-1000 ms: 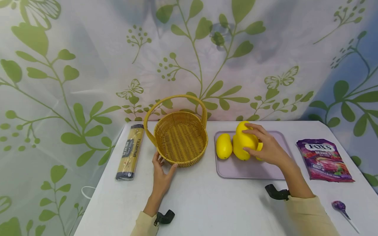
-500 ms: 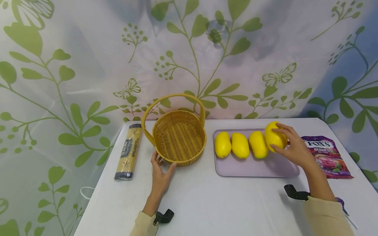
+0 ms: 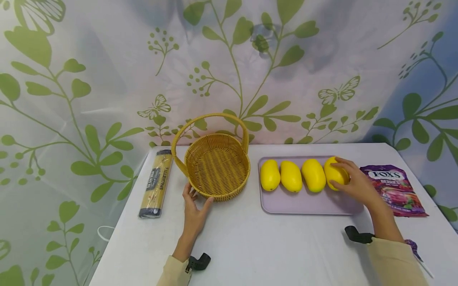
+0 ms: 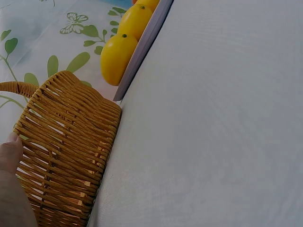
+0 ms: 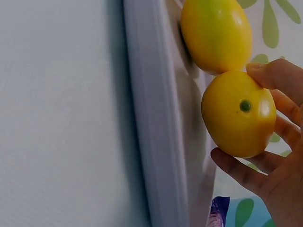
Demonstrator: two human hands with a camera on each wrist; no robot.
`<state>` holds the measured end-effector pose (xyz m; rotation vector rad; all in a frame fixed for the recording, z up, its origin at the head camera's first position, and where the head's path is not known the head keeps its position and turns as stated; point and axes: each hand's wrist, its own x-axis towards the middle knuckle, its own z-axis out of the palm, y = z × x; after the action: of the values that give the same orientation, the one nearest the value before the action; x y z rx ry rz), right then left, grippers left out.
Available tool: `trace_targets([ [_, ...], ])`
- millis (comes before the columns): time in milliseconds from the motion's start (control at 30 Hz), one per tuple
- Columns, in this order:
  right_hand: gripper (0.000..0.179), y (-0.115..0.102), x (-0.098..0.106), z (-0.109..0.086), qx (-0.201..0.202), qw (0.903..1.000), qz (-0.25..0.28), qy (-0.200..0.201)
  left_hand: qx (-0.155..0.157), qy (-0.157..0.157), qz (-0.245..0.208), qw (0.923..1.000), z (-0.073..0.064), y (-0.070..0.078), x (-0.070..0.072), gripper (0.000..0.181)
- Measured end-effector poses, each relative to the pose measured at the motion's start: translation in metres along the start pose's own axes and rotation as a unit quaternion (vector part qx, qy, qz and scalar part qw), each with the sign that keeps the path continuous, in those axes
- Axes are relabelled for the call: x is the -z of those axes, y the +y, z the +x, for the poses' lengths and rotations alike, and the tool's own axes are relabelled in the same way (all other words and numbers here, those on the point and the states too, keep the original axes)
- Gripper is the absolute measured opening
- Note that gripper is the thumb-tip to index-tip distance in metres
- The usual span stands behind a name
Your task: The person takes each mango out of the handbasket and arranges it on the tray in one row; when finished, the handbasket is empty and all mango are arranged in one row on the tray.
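Note:
My right hand (image 3: 356,184) holds a yellow mango (image 3: 334,171) at the right end of the row on the pale purple tray (image 3: 297,206). In the right wrist view, thumb and fingers are bent round this mango (image 5: 239,116), its green stem spot facing the camera. It touches or nearly touches its neighbour (image 5: 218,35). Three other mangoes (image 3: 291,176) lie side by side to its left. My left hand (image 3: 195,218) rests against the front left wall of an unfilled wicker basket (image 3: 218,171), thumb and fingers spread. The left wrist view shows a digit touching the basket's side (image 4: 66,151); the other fingertips are hidden.
A spaghetti pack (image 3: 156,184) lies left of the basket. Right of the tray is a purple candy bag (image 3: 397,190), partly behind my right arm. A wrapped lollipop (image 3: 424,264) lies near the right sleeve. The basket's tall handle (image 3: 211,116) arches above it; a patterned curtain (image 3: 125,79) hangs behind.
My right hand has carried the mango rightward from above the others, then lowered it at the row's right end. The left hand has stayed at the basket.

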<state>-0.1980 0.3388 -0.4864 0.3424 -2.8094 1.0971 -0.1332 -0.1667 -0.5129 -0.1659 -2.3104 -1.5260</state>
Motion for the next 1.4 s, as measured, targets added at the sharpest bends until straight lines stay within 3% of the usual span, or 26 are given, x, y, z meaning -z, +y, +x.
trace_targets([
  [300,0.060,0.0019,-0.0020,-0.0008,-0.020,0.9996,-0.006,-0.019,0.002,0.007,0.000,1.0000,-0.0008,0.0031,-0.0021,0.087],
  [533,0.061,0.0045,-0.0010,-0.0026,-0.009,0.9994,0.008,-0.032,0.005,0.004,0.001,1.0000,-0.0007,0.0037,-0.0023,0.088],
  [1400,0.060,0.0050,0.0031,-0.0072,-0.014,0.9995,-0.007,-0.028,0.010,-0.004,-0.006,0.9999,0.0010,0.0032,-0.0059,0.089],
])
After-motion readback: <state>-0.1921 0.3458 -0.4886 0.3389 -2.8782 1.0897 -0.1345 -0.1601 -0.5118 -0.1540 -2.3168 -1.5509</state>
